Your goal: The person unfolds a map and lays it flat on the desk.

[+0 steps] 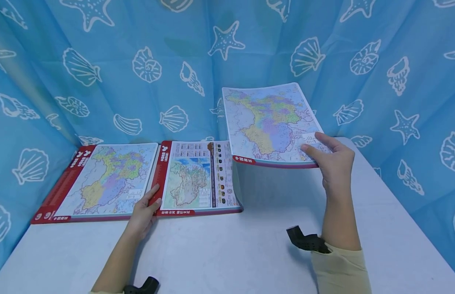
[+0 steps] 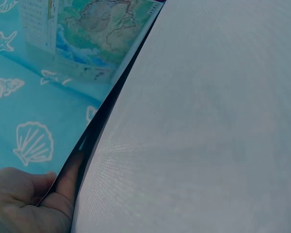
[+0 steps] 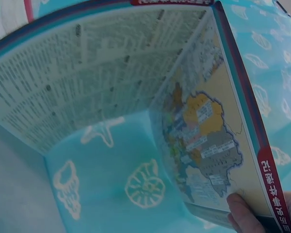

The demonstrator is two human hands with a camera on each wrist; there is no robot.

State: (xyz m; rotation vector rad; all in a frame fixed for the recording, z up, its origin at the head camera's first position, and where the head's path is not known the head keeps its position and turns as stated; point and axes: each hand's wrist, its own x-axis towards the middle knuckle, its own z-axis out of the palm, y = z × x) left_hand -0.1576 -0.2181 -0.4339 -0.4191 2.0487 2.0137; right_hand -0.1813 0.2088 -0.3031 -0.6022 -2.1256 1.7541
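In the head view my left hand (image 1: 142, 214) pinches the left edge of a red-bordered map sheet (image 1: 190, 183), which carries a green map and a column of small pictures. Its thumb and a finger straddle the thin edge in the left wrist view. My right hand (image 1: 334, 157) grips the near right corner of a raised map sheet (image 1: 269, 122), thumb on top, other fingers hidden beneath. That sheet tilts above the table, printed with a coloured map. Beneath it, the right wrist view shows a panel of printed text (image 3: 102, 73). How the sheets join is unclear.
Another red-bordered map sheet (image 1: 113, 179) lies on the left of the white table (image 1: 220, 253). A blue curtain (image 1: 190, 53) with white shells and starfish hangs behind and at both sides. Black wrist devices (image 1: 306, 241) sit on both forearms.
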